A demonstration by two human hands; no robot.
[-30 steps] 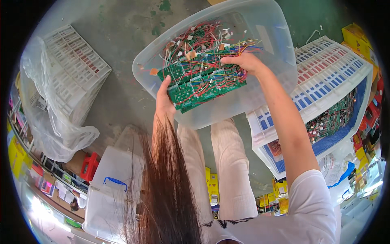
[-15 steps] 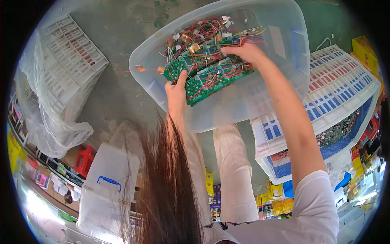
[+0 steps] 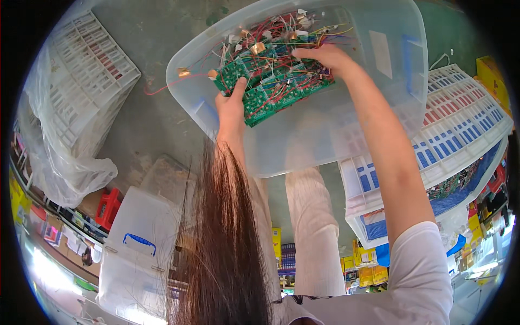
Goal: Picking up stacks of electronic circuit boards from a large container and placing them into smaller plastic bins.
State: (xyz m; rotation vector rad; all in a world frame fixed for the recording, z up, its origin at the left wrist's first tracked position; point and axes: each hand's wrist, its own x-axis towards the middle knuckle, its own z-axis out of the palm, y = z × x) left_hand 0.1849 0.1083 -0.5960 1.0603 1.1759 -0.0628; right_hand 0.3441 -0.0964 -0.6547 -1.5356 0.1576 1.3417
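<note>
A bundle of green circuit boards (image 3: 276,86) with red and coloured wires sits inside a clear plastic tub (image 3: 379,124) on the grey floor. My left hand (image 3: 232,105) grips the near left edge of the bundle, thumb on top. My right hand (image 3: 319,56) is closed over the far right side of the same bundle. Both arms reach forward over the tub. Long dark hair (image 3: 227,244) hangs down in front of my left forearm and hides most of it.
A white slatted crate (image 3: 81,81) and a clear plastic bag (image 3: 59,157) lie at the left. A white crate (image 3: 455,130) with more boards stands at the right. A lidded clear box with a blue handle (image 3: 138,244) sits near my legs.
Both hands with the board bundle have shifted toward the far side of the tub. The view has tilted slightly, so the tub fills more of the upper frame.
</note>
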